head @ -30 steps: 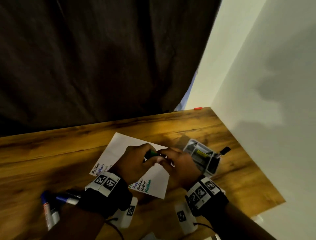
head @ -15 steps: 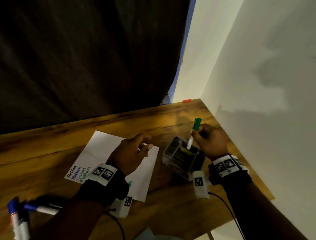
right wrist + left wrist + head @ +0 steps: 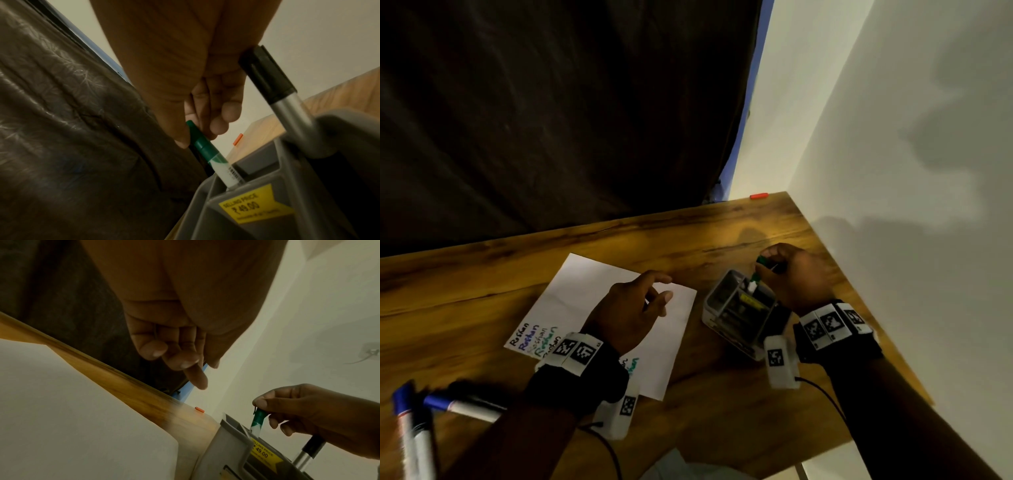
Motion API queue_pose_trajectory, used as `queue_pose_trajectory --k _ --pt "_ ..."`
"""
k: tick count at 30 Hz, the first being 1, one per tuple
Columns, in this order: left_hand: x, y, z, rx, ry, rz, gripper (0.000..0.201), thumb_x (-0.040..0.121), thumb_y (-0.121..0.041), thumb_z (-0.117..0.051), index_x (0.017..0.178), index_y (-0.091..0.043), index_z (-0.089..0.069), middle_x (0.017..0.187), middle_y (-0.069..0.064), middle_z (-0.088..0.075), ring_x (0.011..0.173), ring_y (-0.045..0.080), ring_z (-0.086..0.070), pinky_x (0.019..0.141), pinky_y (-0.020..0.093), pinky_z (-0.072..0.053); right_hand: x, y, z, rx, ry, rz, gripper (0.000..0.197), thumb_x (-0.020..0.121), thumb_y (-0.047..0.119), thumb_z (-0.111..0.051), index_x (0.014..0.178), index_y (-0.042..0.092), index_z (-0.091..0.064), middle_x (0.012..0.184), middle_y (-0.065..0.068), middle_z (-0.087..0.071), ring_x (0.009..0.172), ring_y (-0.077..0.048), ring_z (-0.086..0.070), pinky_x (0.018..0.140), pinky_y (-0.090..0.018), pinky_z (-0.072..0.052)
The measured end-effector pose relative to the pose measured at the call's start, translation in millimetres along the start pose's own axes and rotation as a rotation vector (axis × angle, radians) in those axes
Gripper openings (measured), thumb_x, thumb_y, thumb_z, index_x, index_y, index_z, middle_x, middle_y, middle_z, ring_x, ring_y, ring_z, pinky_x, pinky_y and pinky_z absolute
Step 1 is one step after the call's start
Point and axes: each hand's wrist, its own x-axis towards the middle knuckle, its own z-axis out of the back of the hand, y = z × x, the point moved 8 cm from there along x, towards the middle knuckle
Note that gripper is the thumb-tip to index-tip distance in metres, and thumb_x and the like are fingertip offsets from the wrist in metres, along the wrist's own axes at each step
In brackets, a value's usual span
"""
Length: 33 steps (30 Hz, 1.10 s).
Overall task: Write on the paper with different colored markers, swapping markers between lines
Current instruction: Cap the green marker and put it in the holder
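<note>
right hand [image 3: 796, 275] pinching green marker [image 3: 207, 149] by its cap, lower end standing inside a compartment of the grey organizer [image 3: 726, 317] | black-capped marker [image 3: 275, 84] leaning in another compartment | left hand [image 3: 631, 310] hovering over paper [image 3: 585, 287], fingers loosely curled, holding nothing | blue markers [image 3: 410, 431] lying on tabletop [image 3: 482, 274]

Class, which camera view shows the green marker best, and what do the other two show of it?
The right wrist view: the green marker shows cap, white barrel and barcode entering the grey holder. The left wrist view shows it smaller, pinched by the right hand. The head view shows only a small, mostly hidden glimpse.
</note>
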Motion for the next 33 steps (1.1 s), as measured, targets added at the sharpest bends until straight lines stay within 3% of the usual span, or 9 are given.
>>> queue_pose_trajectory --k 4,9,14,20,23,24,26,28,33 --pt "-6.7 6.9 7.8 -0.003 -0.008 0.019 0.031 0.098 -0.046 -0.045 0.125 -0.033 -0.051 0.082 -0.015 -0.067 0.078 0.004 -0.061 0.085 0.035 -0.053 -3.5 3.6 3.2 -0.006 -0.022 -0.008 0.024 0.079 0.033 -0.075 0.1 0.022 -0.068 0.085 0.01 -0.064 0.071 -0.007 -0.06 0.064 -0.02 -0.042" --pt "-21.8 26.4 23.5 0.001 -0.029 0.05 0.026 0.098 -0.048 -0.044 0.122 -0.04 -0.049 0.081 -0.017 -0.067 0.082 0.008 -0.063 0.082 0.039 -0.057 -12.1 24.3 17.7 -0.001 -0.17 0.085 0.033 0.079 0.029 -0.075 0.108 0.018 -0.066 0.103 -0.001 -0.065 0.084 -0.017 -0.06 0.072 -0.023 -0.042" --pt "-51.4 64.5 54.8 0.022 -0.096 0.136 0.02 0.099 -0.039 -0.047 0.118 -0.036 -0.051 0.081 -0.014 -0.067 0.076 0.005 -0.066 0.07 0.027 -0.06 -35.4 97.6 -2.7 -0.021 -0.194 0.339 0.022 0.083 0.023 -0.072 0.104 0.017 -0.069 0.1 0.002 -0.066 0.09 -0.02 -0.059 0.071 -0.024 -0.038" --pt "-115.5 141.4 107.5 0.046 -0.181 0.242 0.026 0.098 -0.038 -0.049 0.122 -0.029 -0.057 0.083 -0.007 -0.074 0.078 0.01 -0.068 0.076 0.031 -0.055 -79.0 196.4 -113.8 -0.051 0.203 0.57 0.013 0.09 0.029 -0.064 0.101 0.025 -0.067 0.094 0.012 -0.066 0.079 -0.006 -0.055 0.073 -0.022 -0.045" --pt "-152.9 189.2 128.0 0.034 -0.204 0.345 0.029 0.095 -0.049 -0.047 0.12 -0.038 -0.056 0.091 -0.006 -0.073 0.088 0.017 -0.069 0.081 0.038 -0.055 -111.1 234.9 -173.0 -0.018 0.385 0.663 0.008 0.087 0.025 -0.066 0.094 0.022 -0.068 0.095 0.008 -0.071 0.078 -0.001 -0.051 0.069 -0.007 -0.036" --pt "-161.3 199.4 131.8 0.031 -0.21 0.365 0.028 0.095 -0.048 -0.048 0.119 -0.038 -0.056 0.09 -0.006 -0.073 0.087 0.017 -0.069 0.08 0.039 -0.056 -119.8 241.3 -189.8 -0.021 0.444 0.678 0.01 0.087 0.026 -0.067 0.095 0.02 -0.068 0.098 0.006 -0.071 0.083 -0.003 -0.055 0.073 -0.006 -0.041" --pt "-181.1 217.9 141.2 0.012 -0.226 0.398 0.021 0.097 -0.039 -0.052 0.117 -0.037 -0.057 0.083 -0.007 -0.073 0.079 0.013 -0.069 0.075 0.038 -0.057 -135.8 255.5 -225.1 -0.019 0.542 0.694 0.014 0.087 0.028 -0.067 0.097 0.018 -0.069 0.104 0.0 -0.072 0.097 -0.012 -0.063 0.085 -0.022 -0.053" --pt "-196.9 232.1 149.2 0.0 -0.245 0.42 0.021 0.098 -0.033 -0.053 0.117 -0.037 -0.058 0.08 -0.006 -0.073 0.074 0.011 -0.069 0.071 0.035 -0.057 -148.6 268.6 -252.1 -0.05 0.589 0.698 0.015 0.087 0.027 -0.066 0.099 0.018 -0.069 0.106 -0.002 -0.071 0.102 -0.018 -0.063 0.09 -0.033 -0.054" --pt "-215.5 249.5 154.7 0.026 -0.253 0.405 0.02 0.099 -0.03 -0.051 0.118 -0.033 -0.057 0.083 -0.007 -0.071 0.068 0.006 -0.062 0.063 0.02 -0.045 -165.0 286.6 -299.1 -0.099 0.689 0.671 0.012 0.086 0.023 -0.068 0.096 0.016 -0.07 0.098 -0.003 -0.072 0.095 -0.019 -0.066 0.083 -0.032 -0.054"
